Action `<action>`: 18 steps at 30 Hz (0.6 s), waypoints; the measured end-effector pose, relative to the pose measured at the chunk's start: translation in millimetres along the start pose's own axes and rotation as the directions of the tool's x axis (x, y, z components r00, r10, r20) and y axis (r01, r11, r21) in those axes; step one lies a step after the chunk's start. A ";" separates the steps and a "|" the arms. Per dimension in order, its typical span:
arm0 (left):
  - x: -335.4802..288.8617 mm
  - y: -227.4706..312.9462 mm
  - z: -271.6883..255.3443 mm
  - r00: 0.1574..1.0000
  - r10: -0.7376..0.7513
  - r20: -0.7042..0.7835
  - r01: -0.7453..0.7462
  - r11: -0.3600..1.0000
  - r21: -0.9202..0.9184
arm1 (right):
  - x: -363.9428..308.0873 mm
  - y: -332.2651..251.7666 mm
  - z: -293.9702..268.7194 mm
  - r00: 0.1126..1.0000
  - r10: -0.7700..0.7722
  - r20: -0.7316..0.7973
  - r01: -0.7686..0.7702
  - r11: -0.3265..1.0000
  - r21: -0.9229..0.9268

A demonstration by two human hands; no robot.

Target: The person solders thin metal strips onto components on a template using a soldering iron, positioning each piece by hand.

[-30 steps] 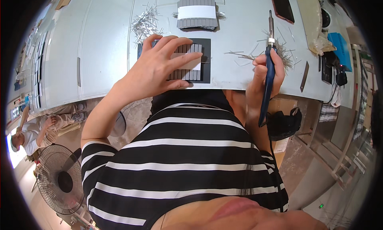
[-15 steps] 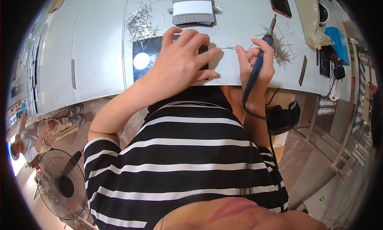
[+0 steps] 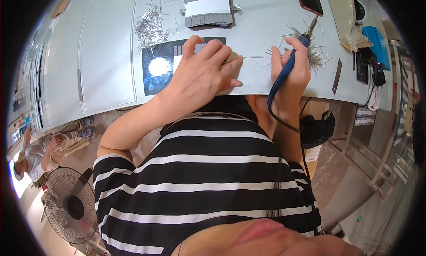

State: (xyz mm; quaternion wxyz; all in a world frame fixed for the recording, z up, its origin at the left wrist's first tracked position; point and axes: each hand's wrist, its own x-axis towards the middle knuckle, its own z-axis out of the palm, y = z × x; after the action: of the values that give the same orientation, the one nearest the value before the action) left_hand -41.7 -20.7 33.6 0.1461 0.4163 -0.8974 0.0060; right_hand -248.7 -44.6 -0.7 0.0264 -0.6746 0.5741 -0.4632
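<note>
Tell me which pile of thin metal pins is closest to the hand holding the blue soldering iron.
The scattered pin pile just beyond the right hand, around the soldering iron tip. The denser pin pile lies far off, left of the left hand.

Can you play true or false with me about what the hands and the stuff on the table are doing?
1. The right hand holds a blue soldering iron. True.
2. The left hand is up in the air. False: it lies flat on the black plate.
3. A heap of thin metal pins lies on the table. True.
4. The phone is in the left hand. False: it lies on the table, far from it.
</note>
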 end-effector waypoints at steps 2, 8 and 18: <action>-1.4 -0.8 -3.6 1.000 0.016 0.026 -0.015 0.999 -0.047 | -4.2 -7.9 3.2 0.999 -0.015 0.033 0.013 0.998 0.059; -12.5 -9.4 -19.2 0.997 -0.046 -0.066 0.042 0.998 -0.054 | -10.6 -20.1 8.8 0.976 -0.083 0.202 0.064 0.993 0.102; -51.1 -13.2 -5.5 0.989 -0.095 -0.117 0.080 0.988 -0.132 | -16.6 -37.8 17.7 0.967 -0.115 0.228 0.095 0.991 0.097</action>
State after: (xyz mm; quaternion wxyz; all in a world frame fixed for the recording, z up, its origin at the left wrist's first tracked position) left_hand 0.8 9.5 23.7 0.2274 0.4440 -0.8661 -0.0319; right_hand -207.3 -27.3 0.8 0.0978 -0.7519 0.5103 -0.4058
